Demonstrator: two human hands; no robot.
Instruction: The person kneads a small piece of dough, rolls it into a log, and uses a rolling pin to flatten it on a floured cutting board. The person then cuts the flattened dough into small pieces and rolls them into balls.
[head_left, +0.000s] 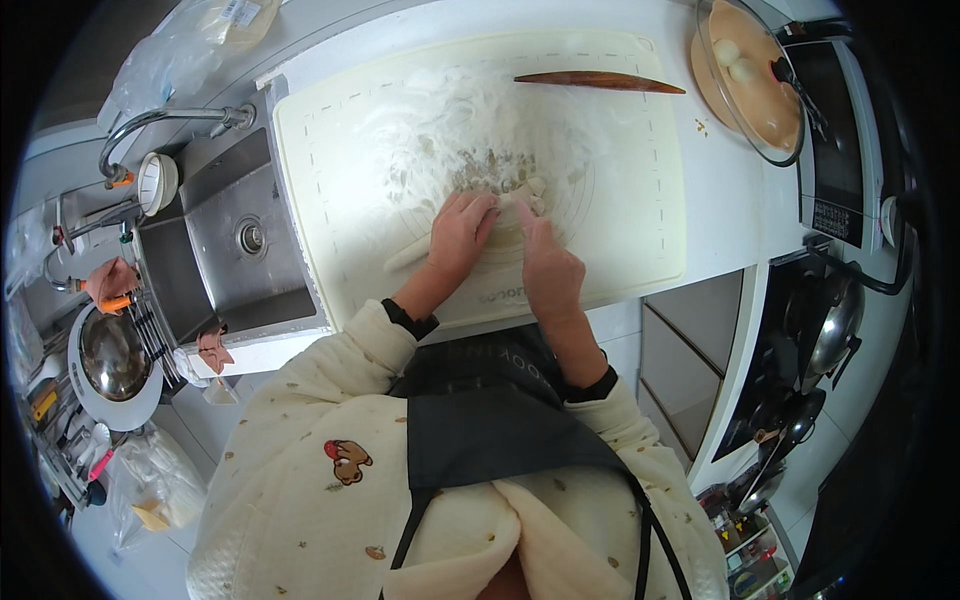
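Note:
My left hand rests on a pale dough roll, its fingers closed over the far end, so part of the roll is hidden. Beside it, my right hand grips a slim pink knife, its tip against the dough. Small dough pieces lie just beyond the knife. Everything sits on a cream kneading mat with printed circles, and loose white flour is spread across its far half. Along the mat's far right lies a dark wooden tapered rolling pin.
A peach-coloured bowl with dough lumps and a glass lid stands at the far right, next to a microwave. Left of the mat is a steel sink with a tap. A stove with pans is at the right.

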